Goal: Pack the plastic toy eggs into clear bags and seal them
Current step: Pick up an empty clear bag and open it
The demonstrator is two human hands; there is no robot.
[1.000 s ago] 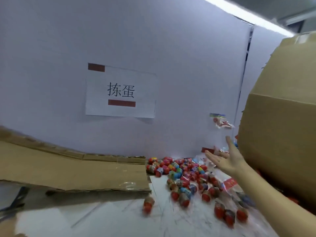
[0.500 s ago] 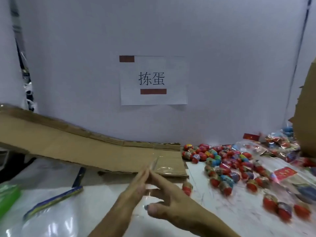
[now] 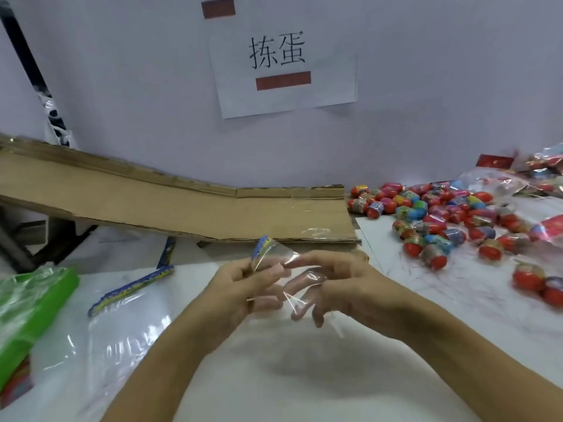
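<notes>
Left hand [image 3: 237,287] and right hand [image 3: 344,284], previously pressed together, now pinched small clear plastic bag with blue-yellow header [image 3: 275,257], multicoloured plastic toy eggs [image 3: 432,214] heaped at 2 o'clock.

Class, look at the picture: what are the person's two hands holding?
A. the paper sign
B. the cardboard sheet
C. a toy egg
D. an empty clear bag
D: the left hand and right hand both pinch a clear bag with a blue-printed top edge and nothing inside, while the eggs lie loose on the table to the right.
</notes>
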